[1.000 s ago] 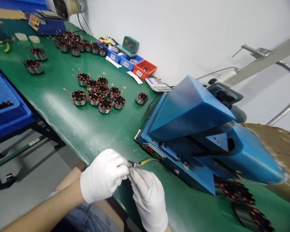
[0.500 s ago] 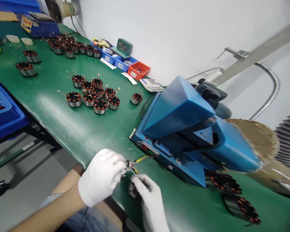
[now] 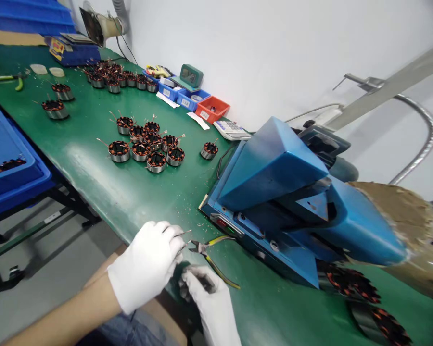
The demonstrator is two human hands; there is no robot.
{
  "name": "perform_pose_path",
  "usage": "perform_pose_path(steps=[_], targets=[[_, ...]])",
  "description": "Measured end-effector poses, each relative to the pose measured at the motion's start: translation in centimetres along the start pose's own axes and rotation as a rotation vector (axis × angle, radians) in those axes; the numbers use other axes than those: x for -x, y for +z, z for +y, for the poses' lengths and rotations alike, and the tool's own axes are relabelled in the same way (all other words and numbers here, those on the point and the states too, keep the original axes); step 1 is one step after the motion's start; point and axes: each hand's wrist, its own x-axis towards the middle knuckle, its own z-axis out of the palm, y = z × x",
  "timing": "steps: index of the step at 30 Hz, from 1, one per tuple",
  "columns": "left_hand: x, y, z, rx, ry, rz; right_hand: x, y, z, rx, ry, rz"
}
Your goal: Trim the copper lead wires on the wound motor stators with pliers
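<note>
My left hand (image 3: pixel 147 264), in a white glove, is closed, its fingers bent round thin wire leads (image 3: pixel 183 233) whose ends stick out past the fingertips. Whatever else it grips is hidden under the palm. Close by on the right, my right hand (image 3: pixel 211 293) wears a white glove with dark, soiled fingertips. Its thumb and fingers are curled together, and what lies between them cannot be made out. Wire cutters (image 3: pixel 202 248) with yellow-green and black handles lie on the green bench just beyond both hands, jaws apart.
A blue machine (image 3: pixel 267 192) stands right of the hands, with wound motor stators (image 3: pixel 378 317) behind it. Several more stators (image 3: pixel 153 141) are grouped farther up the bench (image 3: pixel 104 192). Small bins (image 3: pixel 212 109), a calculator (image 3: pixel 232 129) and a clock (image 3: pixel 191 76) line the wall. Blue crates (image 3: pixel 18 178) stand left.
My right hand has moved left, away from the wire cutters, whose handles now show fully. My left hand has turned slightly, and the wire leads now show above its fingertips. The view has shifted left.
</note>
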Motion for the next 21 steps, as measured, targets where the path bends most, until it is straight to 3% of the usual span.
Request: perform_pose_path(steps=[6,9,14,17,21], targets=[[-0.4,0.4,0.5,0.042,-0.037,-0.017,0.1,-1.6,1.2,0.056,-0.054,0.19],[-0.2,0.7,0.3,0.091,-0.026,0.0,-0.2,-1.5,2.0,0.127,-0.232,0.223],[-0.1,0.8,0.1,0.106,-0.011,0.038,-0.5,-1.3,3.0,0.289,-0.549,0.133],[-0.2,0.7,0.0,0.151,0.002,0.059,-0.5,-1.3,2.7,0.301,-0.541,0.191],[-0.2,0.8,-0.2,0.204,0.011,0.037,-0.4,-0.5,1.2,0.255,-0.403,0.209]])
